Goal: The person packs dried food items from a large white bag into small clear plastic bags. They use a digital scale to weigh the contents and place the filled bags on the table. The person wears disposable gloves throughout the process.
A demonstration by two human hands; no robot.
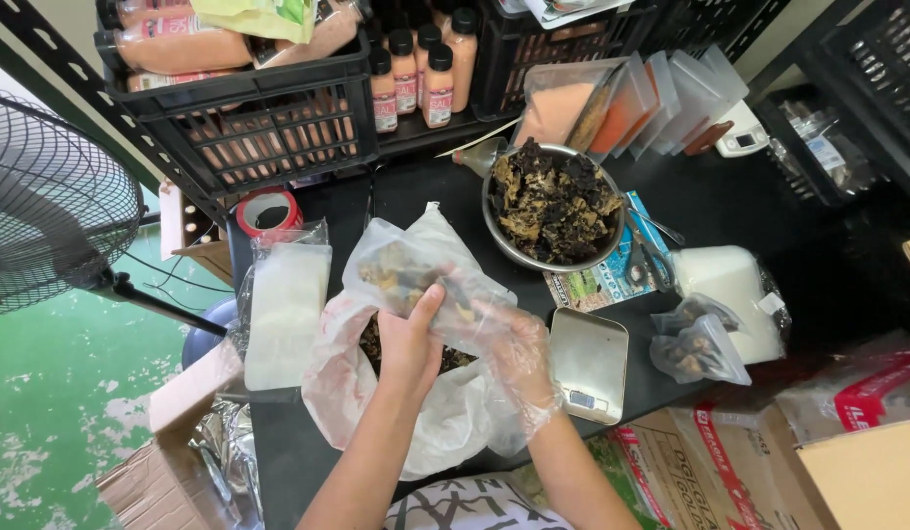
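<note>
My bare left hand [412, 339] is closed round the clear plastic bag of dark dried fungus pieces [420, 270], thumb up along its side, gripping it approx. mid-table just above a bigger crumpled clear plastic bag [352, 388] that lies open on the black tabletop [710, 201] w/ more dark bits inside. My right hand [514, 348], in a thin see-through disposable glove, is curled onto the same small bag from the right, fingers [484, 316] pressed into the plastic; both hands have hold of it & they're touching each other. The bag sits lifted off the table, mouth end pointing up-left. Just right of my right hand lies a small silver digital pocket scale [589, 361], flat, near the table edge. Behind the bag, a round steel bowl heaped w/ dark & tan dried fungus [553, 204], sitting partly on a printed blue-green leaflet [612, 280]. Far right of the scale: two small filled clear packets of the same dark stuff [698, 344], leaning vs. a white block wrapped in plastic [734, 290]. Left of my hands, a stack of flat empty clear bags [286, 299], & behind that a red roll of tape [268, 211]. At the back, a black plastic crate [249, 123] & a row of pinkish bottles w/ black caps [416, 69]. A black floor fan [48, 206] stands off to the left over green floor; brown cardboard boxes [710, 466] sit below the table's near edge, right.
</note>
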